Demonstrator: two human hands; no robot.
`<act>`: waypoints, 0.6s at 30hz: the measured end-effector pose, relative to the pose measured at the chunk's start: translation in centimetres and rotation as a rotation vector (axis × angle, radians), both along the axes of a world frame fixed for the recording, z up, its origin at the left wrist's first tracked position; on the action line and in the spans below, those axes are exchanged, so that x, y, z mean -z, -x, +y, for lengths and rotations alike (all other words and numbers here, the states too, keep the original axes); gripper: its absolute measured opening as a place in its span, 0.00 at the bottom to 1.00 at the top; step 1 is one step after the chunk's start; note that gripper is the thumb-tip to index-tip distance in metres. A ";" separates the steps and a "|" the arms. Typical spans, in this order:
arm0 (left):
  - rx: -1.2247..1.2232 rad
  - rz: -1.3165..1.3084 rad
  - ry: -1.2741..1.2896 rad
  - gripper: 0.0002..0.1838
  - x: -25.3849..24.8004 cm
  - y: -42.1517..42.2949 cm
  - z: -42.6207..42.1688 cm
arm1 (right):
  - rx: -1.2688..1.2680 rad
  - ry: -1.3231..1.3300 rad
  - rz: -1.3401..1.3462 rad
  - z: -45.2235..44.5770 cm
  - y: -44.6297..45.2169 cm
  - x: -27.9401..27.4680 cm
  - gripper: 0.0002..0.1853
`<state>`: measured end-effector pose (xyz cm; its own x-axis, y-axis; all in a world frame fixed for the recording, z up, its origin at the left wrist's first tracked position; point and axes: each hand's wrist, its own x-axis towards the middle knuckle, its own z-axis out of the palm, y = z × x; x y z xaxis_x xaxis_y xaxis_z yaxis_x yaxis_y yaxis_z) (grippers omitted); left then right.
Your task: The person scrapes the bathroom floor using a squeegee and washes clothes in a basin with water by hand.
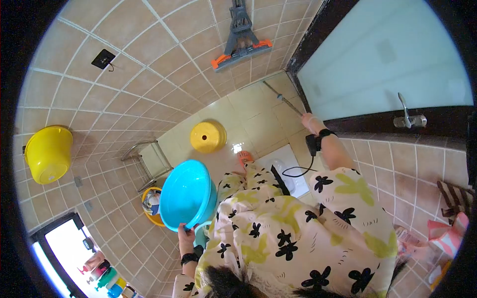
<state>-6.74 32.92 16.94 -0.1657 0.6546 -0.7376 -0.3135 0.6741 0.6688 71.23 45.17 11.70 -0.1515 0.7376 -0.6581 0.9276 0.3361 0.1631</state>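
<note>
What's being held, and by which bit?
The left grip holds the blue basin by its rim; the right grip holds a rod by its near end.

Bright, even light fills the room; the window [59, 243] is blown white, the bottles [106, 278] beside it perhaps a little soft. 1 small glare spot [237, 147] sits on the floor [246, 119], in from its wall edge. Fisheye distortion bows the wall tiles [144, 49] (all 4 picture corners go black).
</note>
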 end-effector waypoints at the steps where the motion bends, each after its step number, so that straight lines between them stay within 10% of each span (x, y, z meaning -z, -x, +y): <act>1: 0.073 0.040 -0.020 0.11 0.8 0.7 -0.5 | -0.001 -0.002 0.001 -0.3 -0.5 -0.3 0.07; 4: 0.131 0.017 -0.029 0.12 0.0 0.4 -1.2 | 0.544 0.075 0.201 -3.7 -0.1 -2.7 0.07; 6: 0.109 -0.056 -0.033 0.12 -1.5 -0.5 -1.1 | 1.359 -0.042 0.570 -5.6 1.4 -7.0 0.14; 7: 0.426 0.226 -0.159 0.12 -2.1 -0.6 -1.2 | 0.826 -0.247 0.440 -9.3 -2.4 0.2 0.13; 11: 0.818 0.634 -0.411 0.12 -6.0 -4.0 -1.6 | 1.120 0.073 0.364 -13.7 -0.3 -5.3 0.12; 16: 0.201 0.132 -0.074 0.12 0.1 -0.6 -3.6 | 1.401 0.172 0.448 -19.3 -2.7 -3.4 0.17; 18: 0.884 0.832 -0.473 0.08 -2.1 -1.2 -3.0 | 1.172 0.339 0.285 -18.2 -3.4 -2.7 0.17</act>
<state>-5.54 29.95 19.04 0.1592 0.9429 -0.2924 0.7335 0.0853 0.6744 74.63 26.94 14.35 0.3128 0.3251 -0.8924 0.6845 -0.7286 -0.0255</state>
